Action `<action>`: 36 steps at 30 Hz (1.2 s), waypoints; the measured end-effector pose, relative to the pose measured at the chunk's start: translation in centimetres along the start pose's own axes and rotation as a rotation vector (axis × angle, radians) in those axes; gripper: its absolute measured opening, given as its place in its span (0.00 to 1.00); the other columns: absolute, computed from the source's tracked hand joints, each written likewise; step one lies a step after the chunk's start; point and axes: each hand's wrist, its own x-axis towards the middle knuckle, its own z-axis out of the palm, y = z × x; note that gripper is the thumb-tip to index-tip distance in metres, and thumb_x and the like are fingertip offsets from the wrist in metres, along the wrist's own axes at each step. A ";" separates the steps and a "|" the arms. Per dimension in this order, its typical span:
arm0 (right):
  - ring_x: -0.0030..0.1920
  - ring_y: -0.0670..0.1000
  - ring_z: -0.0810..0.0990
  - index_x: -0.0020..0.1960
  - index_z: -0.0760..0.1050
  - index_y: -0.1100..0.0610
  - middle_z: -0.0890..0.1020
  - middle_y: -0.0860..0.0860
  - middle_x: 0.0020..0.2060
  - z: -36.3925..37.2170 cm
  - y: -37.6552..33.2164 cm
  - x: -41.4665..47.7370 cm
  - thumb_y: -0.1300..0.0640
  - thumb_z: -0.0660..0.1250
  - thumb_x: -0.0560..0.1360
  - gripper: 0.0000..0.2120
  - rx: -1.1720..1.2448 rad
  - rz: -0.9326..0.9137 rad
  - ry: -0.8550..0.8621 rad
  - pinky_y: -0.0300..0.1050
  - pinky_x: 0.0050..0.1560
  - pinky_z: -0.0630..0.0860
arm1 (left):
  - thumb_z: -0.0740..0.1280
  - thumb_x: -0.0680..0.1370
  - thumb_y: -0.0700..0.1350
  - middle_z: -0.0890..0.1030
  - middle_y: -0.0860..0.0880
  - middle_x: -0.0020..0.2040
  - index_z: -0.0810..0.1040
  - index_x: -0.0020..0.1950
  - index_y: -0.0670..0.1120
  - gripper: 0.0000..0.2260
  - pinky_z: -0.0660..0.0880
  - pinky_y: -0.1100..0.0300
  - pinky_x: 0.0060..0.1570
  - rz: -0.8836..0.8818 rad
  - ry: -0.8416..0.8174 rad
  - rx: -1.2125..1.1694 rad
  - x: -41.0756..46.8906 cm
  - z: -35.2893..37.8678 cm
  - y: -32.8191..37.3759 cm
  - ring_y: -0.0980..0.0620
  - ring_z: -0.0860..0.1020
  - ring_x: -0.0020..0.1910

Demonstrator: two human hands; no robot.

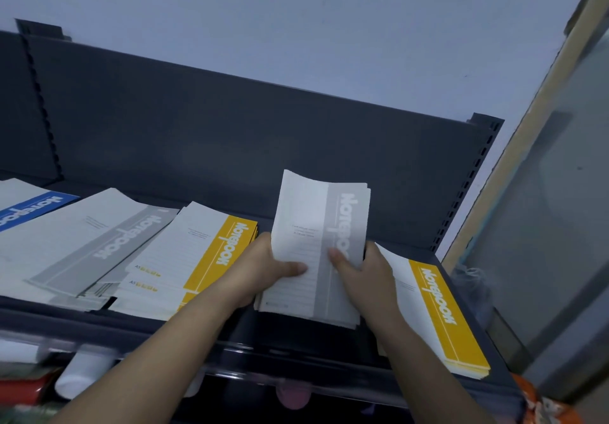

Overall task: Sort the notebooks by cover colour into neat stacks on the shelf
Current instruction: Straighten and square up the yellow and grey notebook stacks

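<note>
Being gripped at the sides by the left hand (263,273) and right hand (367,275), the grey notebooks (318,225) are held near the shelf's (66,317) front edge. They should be tapped even, then laid on the grey stack (108,235).

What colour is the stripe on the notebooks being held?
Grey, with white lettering; the head view shows the held notebooks.
</note>
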 end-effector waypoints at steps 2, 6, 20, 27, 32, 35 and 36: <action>0.53 0.53 0.78 0.60 0.70 0.55 0.78 0.50 0.54 -0.1 0.0 0.4 0.42 0.66 0.74 0.22 -0.126 0.030 -0.029 0.50 0.52 0.75 | 0.76 0.71 0.40 0.83 0.52 0.49 0.79 0.52 0.50 0.13 0.78 0.53 0.52 -0.050 -0.025 0.032 0.2 0.1 0.0 0.51 0.81 0.50; 0.59 0.58 0.76 0.64 0.65 0.62 0.77 0.57 0.60 0.5 0.5 0.6 0.44 0.61 0.79 0.24 -0.397 0.083 -0.138 0.45 0.49 0.68 | 0.77 0.67 0.52 0.80 0.51 0.55 0.72 0.60 0.47 0.26 0.78 0.54 0.52 -0.193 -0.072 0.225 0.3 0.6 -0.8 0.51 0.79 0.52; 0.61 0.57 0.76 0.72 0.54 0.63 0.74 0.58 0.65 1.5 2.1 0.6 0.44 0.56 0.80 0.31 -0.591 0.167 -0.355 0.50 0.58 0.72 | 0.71 0.72 0.59 0.77 0.47 0.60 0.68 0.65 0.43 0.30 0.73 0.58 0.48 -0.176 -0.075 0.834 -0.3 2.0 0.1 0.48 0.76 0.57; 0.65 0.58 0.72 0.71 0.59 0.63 0.68 0.60 0.67 1.2 1.8 0.8 0.42 0.59 0.78 0.32 -0.655 0.167 -0.370 0.48 0.62 0.69 | 0.71 0.72 0.56 0.76 0.48 0.60 0.69 0.65 0.44 0.27 0.74 0.59 0.47 -0.188 -0.085 0.788 -0.5 1.4 0.1 0.49 0.76 0.57; 0.61 0.57 0.75 0.69 0.65 0.62 0.70 0.59 0.65 1.2 1.7 0.8 0.40 0.60 0.77 0.31 -0.708 0.150 -0.394 0.46 0.58 0.72 | 0.70 0.75 0.52 0.76 0.47 0.61 0.65 0.67 0.44 0.26 0.74 0.59 0.49 -0.192 -0.116 0.729 -0.9 1.1 0.1 0.48 0.75 0.59; 0.59 0.56 0.77 0.67 0.67 0.61 0.74 0.58 0.63 1.0 1.5 0.7 0.42 0.61 0.77 0.28 -0.717 0.127 -0.394 0.46 0.55 0.73 | 0.69 0.76 0.52 0.75 0.46 0.63 0.61 0.70 0.44 0.29 0.73 0.59 0.49 -0.195 -0.125 0.728 -1.1 1.4 0.0 0.47 0.75 0.60; 0.59 0.56 0.77 0.67 0.67 0.61 0.75 0.57 0.62 0.9 1.5 0.6 0.42 0.62 0.77 0.27 -0.717 0.121 -0.389 0.46 0.56 0.73 | 0.68 0.76 0.53 0.74 0.46 0.64 0.60 0.71 0.44 0.29 0.73 0.58 0.51 -0.194 -0.126 0.721 -1.2 1.4 -0.1 0.47 0.74 0.61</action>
